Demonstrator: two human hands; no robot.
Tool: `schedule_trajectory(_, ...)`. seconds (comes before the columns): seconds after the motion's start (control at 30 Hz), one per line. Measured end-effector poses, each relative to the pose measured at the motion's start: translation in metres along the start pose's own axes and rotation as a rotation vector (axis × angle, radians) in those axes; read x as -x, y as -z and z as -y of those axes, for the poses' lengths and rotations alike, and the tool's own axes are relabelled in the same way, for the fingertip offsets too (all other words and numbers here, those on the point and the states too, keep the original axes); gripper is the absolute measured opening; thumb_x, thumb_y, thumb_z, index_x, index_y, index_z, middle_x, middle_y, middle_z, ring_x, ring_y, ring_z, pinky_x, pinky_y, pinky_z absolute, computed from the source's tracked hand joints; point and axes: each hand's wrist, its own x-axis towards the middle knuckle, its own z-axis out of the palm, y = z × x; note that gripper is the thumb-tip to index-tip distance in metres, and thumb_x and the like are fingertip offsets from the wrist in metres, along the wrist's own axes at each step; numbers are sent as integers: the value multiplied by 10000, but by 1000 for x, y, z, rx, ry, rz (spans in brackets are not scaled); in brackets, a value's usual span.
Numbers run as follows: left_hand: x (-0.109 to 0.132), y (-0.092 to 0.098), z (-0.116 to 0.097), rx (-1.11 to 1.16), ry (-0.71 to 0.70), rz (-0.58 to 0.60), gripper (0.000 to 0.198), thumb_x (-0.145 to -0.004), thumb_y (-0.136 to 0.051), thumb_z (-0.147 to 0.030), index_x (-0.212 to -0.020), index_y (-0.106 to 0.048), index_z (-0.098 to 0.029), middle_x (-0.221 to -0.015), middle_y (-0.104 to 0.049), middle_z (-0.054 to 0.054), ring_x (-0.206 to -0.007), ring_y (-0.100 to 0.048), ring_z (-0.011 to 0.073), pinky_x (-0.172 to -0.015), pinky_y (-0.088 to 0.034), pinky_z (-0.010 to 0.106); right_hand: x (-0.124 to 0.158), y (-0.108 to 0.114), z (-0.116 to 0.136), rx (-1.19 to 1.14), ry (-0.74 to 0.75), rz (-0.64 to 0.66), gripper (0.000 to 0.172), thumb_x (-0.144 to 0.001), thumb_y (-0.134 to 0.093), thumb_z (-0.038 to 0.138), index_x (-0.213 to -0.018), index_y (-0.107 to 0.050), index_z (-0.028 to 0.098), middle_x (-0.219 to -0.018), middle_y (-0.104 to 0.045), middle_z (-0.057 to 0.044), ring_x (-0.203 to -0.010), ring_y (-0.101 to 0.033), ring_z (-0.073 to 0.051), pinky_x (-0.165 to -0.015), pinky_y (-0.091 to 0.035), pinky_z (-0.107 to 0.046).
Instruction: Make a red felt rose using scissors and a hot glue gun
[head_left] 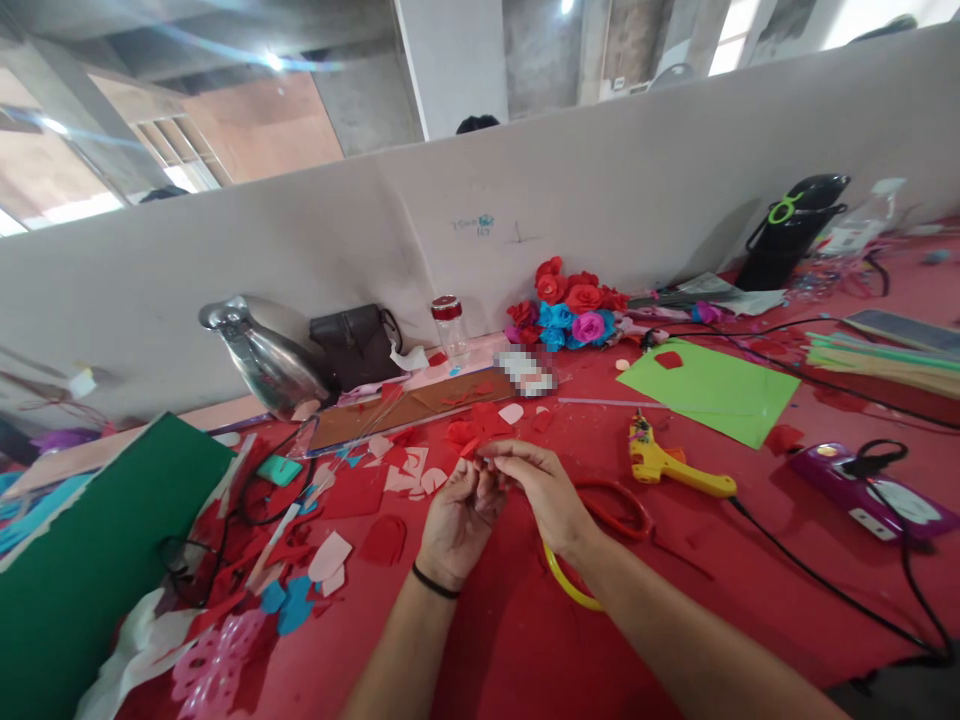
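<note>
My left hand (pixel 459 515), with a dark band at the wrist, is closed on a small red paper flower (pixel 461 434). Its petals show above the fingertips, and its lower part is hidden in the grip. My right hand (pixel 546 495) meets the left, thumb and fingers pinched at the flower's base. Under the right wrist lie a red loop handle (pixel 626 512) and a yellow one (pixel 568 582), which look like scissors partly covered by the arm. Pink paper petals (pixel 415 472) and red petals (pixel 384 540) lie to the left of my hands.
A yellow hot glue gun (pixel 679 468) lies at right, its cord running past a purple power strip (pixel 874 495). Green paper (pixel 712 388), a paper bouquet (pixel 570 308), a glass jar (pixel 450 328), a steel flask (pixel 266 355) and a green board (pixel 112 560) surround the work area.
</note>
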Motion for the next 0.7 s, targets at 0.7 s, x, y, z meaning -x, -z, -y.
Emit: schedule_trajectory(0.7, -1, 30, -13, -477, -317, -78, 160, -546, -752, -168, -633, -618, -179, -642, -630, -3, -731, -602, 190, -688, -463, 297, 6, 1, 9, -180, -35, 85, 205, -656, -629, 380, -596, -642, 185, -573, -619, -7, -565, -502, -134, -589, -347, -273)
